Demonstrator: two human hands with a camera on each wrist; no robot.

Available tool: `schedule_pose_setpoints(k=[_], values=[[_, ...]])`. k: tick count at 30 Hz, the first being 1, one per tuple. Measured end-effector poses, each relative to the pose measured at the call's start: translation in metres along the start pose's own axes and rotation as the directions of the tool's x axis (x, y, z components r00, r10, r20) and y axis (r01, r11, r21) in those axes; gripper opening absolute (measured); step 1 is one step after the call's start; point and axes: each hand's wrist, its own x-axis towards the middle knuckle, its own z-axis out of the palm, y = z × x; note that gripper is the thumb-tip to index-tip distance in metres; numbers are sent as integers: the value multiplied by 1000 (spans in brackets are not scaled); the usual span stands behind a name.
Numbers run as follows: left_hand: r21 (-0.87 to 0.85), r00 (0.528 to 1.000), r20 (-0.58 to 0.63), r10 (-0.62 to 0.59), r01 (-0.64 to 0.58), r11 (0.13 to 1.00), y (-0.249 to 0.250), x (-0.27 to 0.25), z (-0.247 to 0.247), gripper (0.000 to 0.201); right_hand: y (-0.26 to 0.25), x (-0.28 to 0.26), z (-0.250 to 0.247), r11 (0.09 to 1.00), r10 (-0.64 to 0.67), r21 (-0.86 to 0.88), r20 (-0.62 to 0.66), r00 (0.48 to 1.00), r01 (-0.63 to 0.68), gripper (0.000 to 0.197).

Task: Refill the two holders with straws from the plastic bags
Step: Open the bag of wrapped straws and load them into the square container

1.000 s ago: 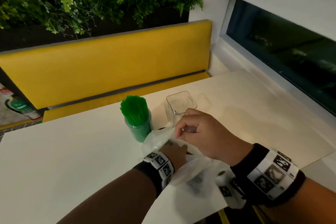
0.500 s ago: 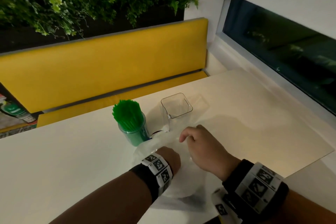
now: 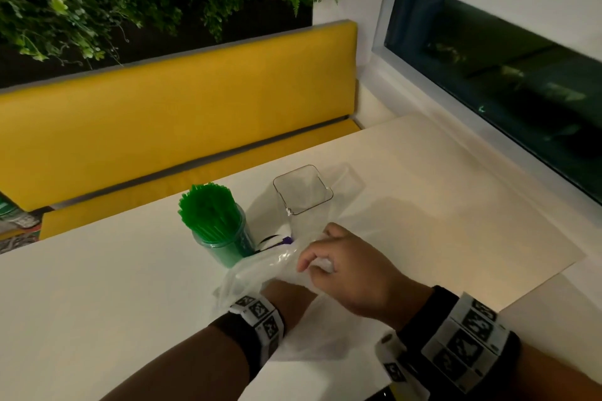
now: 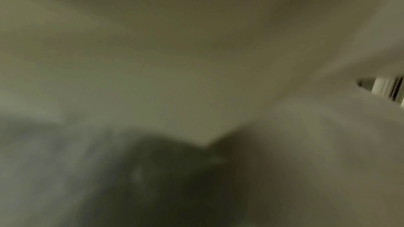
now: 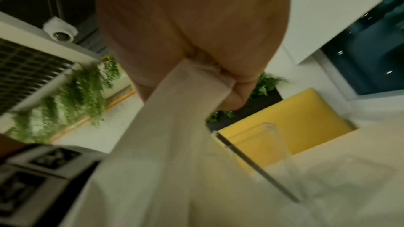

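A round holder packed with green straws stands mid-table. Just right of it is an empty clear square holder, also seen in the right wrist view. In front of both lies a translucent plastic bag. My right hand pinches the bag's upper edge, its fingers curled round the film. My left hand reaches into the bag, and the plastic hides its fingers. The left wrist view is a blur of plastic. Something dark and purple shows at the bag's far end.
The white table reaches to a window sill on the right, and its near right corner lies beside my right wrist. A yellow bench runs behind the table, with green plants above it.
My right hand has come down from above the bag and now pinches the film low over the table. The left hand stays inside the bag.
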Motion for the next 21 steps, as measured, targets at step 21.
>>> schedule_pose_setpoints(k=[21], values=[[112, 961, 181, 207, -229, 967, 3, 20, 16, 37, 69, -16, -2, 961, 222, 117, 223, 949, -252, 48]])
